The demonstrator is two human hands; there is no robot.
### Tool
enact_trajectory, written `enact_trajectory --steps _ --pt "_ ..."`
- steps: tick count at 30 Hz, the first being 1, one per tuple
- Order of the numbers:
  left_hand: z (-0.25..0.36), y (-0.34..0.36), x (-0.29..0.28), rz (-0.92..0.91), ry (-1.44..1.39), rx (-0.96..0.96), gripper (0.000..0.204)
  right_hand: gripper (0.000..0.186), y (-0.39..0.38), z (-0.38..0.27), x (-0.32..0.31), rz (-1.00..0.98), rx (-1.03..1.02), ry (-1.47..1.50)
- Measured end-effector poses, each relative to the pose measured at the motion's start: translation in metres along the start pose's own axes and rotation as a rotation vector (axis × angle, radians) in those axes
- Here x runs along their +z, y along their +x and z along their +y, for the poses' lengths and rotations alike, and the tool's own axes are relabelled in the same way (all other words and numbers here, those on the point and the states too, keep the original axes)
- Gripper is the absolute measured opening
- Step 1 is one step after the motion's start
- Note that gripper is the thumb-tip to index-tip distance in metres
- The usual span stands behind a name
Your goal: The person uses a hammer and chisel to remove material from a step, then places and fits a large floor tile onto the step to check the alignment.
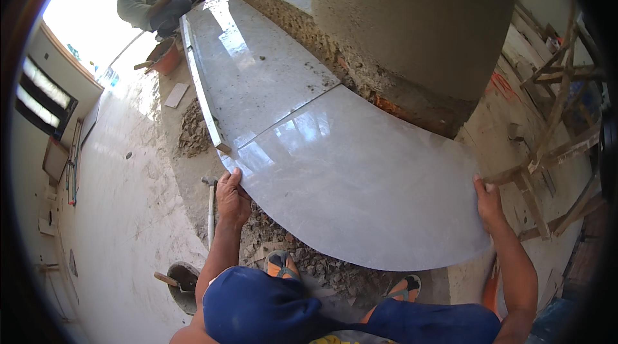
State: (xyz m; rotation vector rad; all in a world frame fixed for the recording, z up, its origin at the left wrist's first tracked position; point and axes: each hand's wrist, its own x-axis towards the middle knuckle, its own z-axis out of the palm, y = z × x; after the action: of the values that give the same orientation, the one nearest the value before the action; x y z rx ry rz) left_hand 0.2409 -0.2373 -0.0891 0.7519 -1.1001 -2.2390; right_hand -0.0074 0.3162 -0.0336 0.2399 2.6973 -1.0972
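A large, polished grey stone slab (373,183) with a curved front edge spreads before me, its far left side meeting another slab (257,54) along a thin joint. My left hand (233,199) is closed on the slab's near left edge, thumb on top, fingers hidden beneath. At the right end, my right hand (490,202) grips the opposite edge the same way. A long metal straightedge (201,86) lies along the left side of the farther slab, its near end just beyond my left hand. Beside my left wrist, a hammer (211,209) rests on the floor.
Rubble and mortar (322,267) lie under the slab's front edge, by my feet. A plastered round column (412,35) rises behind it. Wooden trestles (553,131) stand right. A dark bucket (185,286) is lower left; an orange tub (166,56) sits near a crouching co-worker (148,0).
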Motion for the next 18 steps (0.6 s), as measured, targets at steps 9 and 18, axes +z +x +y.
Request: enact_trajectory --steps 9,18 --pt "-0.002 -0.002 0.007 -0.012 0.038 0.040 0.022 0.060 -0.007 -0.008 0.002 -0.011 0.051 -0.115" --pt "-0.004 0.006 -0.007 -0.026 0.052 0.056 0.021 0.063 -0.003 -0.002 -0.002 -0.053 0.057 0.014"
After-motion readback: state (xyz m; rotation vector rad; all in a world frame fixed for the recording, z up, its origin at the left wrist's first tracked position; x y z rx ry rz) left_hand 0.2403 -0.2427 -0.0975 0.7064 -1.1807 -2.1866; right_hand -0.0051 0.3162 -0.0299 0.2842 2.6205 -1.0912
